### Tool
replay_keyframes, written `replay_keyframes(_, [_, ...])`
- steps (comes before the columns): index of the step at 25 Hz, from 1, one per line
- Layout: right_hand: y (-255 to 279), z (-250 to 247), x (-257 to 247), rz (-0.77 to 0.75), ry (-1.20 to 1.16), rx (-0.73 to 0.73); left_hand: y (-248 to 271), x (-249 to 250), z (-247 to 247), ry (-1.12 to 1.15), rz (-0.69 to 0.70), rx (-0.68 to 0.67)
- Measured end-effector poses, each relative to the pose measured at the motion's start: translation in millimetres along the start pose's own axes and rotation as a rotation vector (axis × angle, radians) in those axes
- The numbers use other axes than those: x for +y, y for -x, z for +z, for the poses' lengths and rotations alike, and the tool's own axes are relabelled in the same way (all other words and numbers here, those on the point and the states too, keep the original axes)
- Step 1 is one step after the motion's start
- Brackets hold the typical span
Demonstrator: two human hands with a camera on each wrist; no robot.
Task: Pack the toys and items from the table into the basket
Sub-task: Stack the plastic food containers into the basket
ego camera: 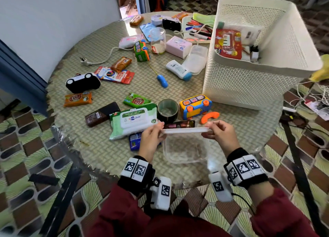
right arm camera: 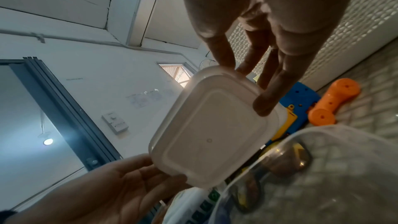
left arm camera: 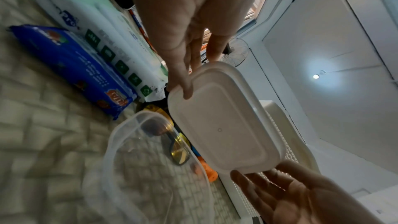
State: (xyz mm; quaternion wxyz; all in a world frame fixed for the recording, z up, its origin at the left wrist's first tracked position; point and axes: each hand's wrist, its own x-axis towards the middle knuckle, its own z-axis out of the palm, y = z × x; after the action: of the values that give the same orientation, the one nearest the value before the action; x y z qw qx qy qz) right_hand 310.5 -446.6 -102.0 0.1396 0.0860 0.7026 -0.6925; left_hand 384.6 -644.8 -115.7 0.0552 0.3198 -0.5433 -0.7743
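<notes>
White lid (ego camera: pixel 185 130) held level over clear tub (ego camera: pixel 185 150) at near edge of surface (ego camera: pixel 99 147). Left hand (ego camera: pixel 151 137) and right hand (ego camera: pixel 219 134) pinch opposite lid ends, fingers (left arm camera: pixel 185 81) narrow; likely aligning to close tub before packing. Basket (ego camera: pixel 249 80) far right.

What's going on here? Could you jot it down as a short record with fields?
Held item: white lid, level, above the container
Left hand: pinches the lid's left end
Right hand: pinches the lid's right end
Below: clear container, open, on the table
Basket: far right, already holds some toys
</notes>
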Motion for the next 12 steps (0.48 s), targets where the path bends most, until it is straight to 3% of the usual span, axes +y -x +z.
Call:
replay_keyframes(4, [11, -13, 17, -0.053, 0.295, -0.007, 11, -14, 1, -0.085, -0.013, -0.004])
replay_keyframes(12, [21, -25, 51, -0.108, 0.606, -0.019, 24, -51, -13, -0.402, 0.087, -0.048])
